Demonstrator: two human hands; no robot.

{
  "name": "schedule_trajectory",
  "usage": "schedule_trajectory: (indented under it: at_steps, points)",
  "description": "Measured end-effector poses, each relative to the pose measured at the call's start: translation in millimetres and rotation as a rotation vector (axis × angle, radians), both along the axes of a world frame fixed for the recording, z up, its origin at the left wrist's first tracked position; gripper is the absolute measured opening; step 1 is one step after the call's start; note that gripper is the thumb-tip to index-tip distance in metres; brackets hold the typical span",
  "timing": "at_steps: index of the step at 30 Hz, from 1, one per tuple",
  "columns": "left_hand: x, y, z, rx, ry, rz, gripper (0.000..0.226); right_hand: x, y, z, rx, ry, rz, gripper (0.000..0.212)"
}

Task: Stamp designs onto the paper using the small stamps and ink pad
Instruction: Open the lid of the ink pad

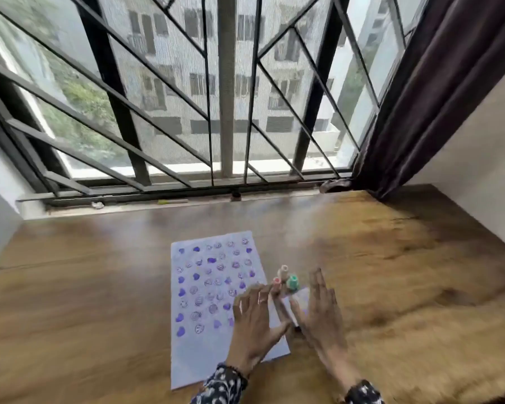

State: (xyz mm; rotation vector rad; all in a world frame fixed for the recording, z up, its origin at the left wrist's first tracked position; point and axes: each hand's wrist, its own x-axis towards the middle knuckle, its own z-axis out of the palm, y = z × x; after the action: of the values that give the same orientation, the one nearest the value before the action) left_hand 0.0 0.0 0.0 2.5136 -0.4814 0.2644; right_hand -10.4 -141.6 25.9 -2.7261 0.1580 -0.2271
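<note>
A: Fingers first. Left hand (252, 317) fingers (247, 297) spread flat, holding nothing, lying over the right edge of the paper (216, 290). Right hand (321, 310) also spread, fingers (318, 282) loose, nothing gripped.

B: Anything between the hands?

A: A pale flat thing, probably the ink pad (296, 301), just right of the paper and partly under both hands. Blurred, so I can't tell if it's lidded.

B: Stamps?

A: Three, standing upright in a cluster just past the fingertips: pink stamp (276, 282), cream stamp (283, 270), green stamp (292, 281). They sit near the paper's right edge, close to each other, maybe touching.

B: Paper status?

A: Mostly covered in purple prints, hearts and round faces in rough rows. Bottom strip is bare. It lies on the table (391, 272), below a barred window (216, 97).

B: Risks?

A: Frame is motion-blurred, so the hands look to be moving fast. A sweep forward could knock the stamps over and roll inked faces onto the paper. Left palm rests on printed area; if that ink is wet, it smears. Pressing on the paper's edge could also skew the sheet and crook the next row.
</note>
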Motion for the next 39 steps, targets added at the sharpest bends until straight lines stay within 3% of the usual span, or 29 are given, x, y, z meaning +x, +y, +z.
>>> schedule_trajectory:
  at_steps: [2, 5, 8, 17, 24, 28, 34, 39]
  points:
    - [0, -1, -6, -0.04, 0.121, -0.009, 0.072, -7, 0, -7, 0.073, 0.009, -0.121, 0.084]
    - [0, -3, -13, -0.028, 0.125, 0.023, 0.073, -14, 0, -18, 0.128, -0.012, -0.21, 0.089]
    - [0, -10, -15, -0.016, 0.105, 0.069, 0.069, -12, 0, -21, 0.159, 0.039, -0.211, 0.092]
    - [-1, -18, -16, 0.058, 0.051, 0.107, 0.058, -14, 0, -35, 0.18, -0.098, -0.263, 0.077]
    - [0, -17, -21, 0.121, 0.068, 0.097, 0.063, -19, -7, -29, 0.17, -0.132, -0.22, 0.063]
    - [0, -19, -22, 0.128, 0.048, 0.098, 0.069, -17, -11, -20, 0.337, -0.115, -0.232, 0.058]
    - [1, -16, -23, 0.165, 0.108, 0.059, 0.075, -3, -42, -3, 0.931, -0.16, -0.475, 0.049]
    - [1, -17, -23, 0.153, 0.11, 0.057, 0.074, 22, -76, -18, 0.983, -0.176, -0.579, 0.012]
